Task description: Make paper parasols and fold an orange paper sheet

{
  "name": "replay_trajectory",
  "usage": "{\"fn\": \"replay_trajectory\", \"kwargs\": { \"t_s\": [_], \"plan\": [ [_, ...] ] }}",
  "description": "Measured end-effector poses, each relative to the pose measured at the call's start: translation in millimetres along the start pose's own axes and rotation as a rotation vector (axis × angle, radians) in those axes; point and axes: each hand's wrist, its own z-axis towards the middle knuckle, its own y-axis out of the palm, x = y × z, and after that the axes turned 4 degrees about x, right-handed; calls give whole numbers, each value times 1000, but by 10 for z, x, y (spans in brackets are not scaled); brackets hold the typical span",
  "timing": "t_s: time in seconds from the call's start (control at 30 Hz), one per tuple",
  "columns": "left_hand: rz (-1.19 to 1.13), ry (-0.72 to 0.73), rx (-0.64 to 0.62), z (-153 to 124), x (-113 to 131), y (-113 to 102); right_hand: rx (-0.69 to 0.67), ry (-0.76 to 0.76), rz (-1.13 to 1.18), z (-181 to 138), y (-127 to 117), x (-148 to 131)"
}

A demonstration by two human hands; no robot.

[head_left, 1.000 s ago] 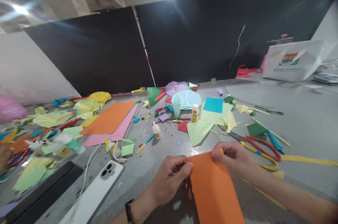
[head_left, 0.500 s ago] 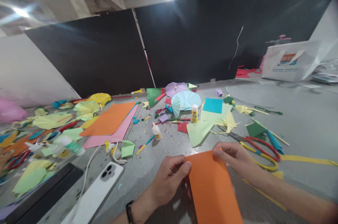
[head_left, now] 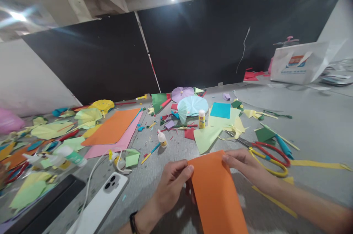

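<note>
A strip of orange paper [head_left: 217, 193] is held up in front of me, its lower end running out of the bottom of the view. My left hand [head_left: 173, 180] pinches its upper left corner between thumb and fingers. At the upper right corner, my right hand [head_left: 245, 166] grips it the same way. Scissors with red and yellow handles [head_left: 268, 160] lie just beyond my right hand. A small white glue bottle [head_left: 162, 138] and a yellow glue stick [head_left: 202, 119] stand upright past the paper.
On the left lie a white phone [head_left: 102, 201] with a cable, a black bar-shaped object [head_left: 46, 204] and orange sheets [head_left: 113, 127] over pink paper. Paper fans, including a light blue one [head_left: 193, 105], and scraps cover the middle. A white bag [head_left: 299, 63] stands at the far right.
The orange paper and both hands have shifted slightly left, and the paper's top edge looks a little more tilted. Both hands keep their hold. The whole view has also moved slightly.
</note>
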Motion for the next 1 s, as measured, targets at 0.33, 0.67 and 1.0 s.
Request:
{"fn": "replay_trajectory", "kwargs": {
  "t_s": [0.33, 0.67, 1.0],
  "plan": [
    [-21, 1, 58, 36, 42, -34, -163, 57, 53, -6, 4, -40],
    [-61, 0, 88, 33, 44, -54, -313, 68, 70, -30, -11, -8],
    [-43, 15, 120, 36, 106, -67, -323, 65, 44, -29, -12, -20]
  ]
}}
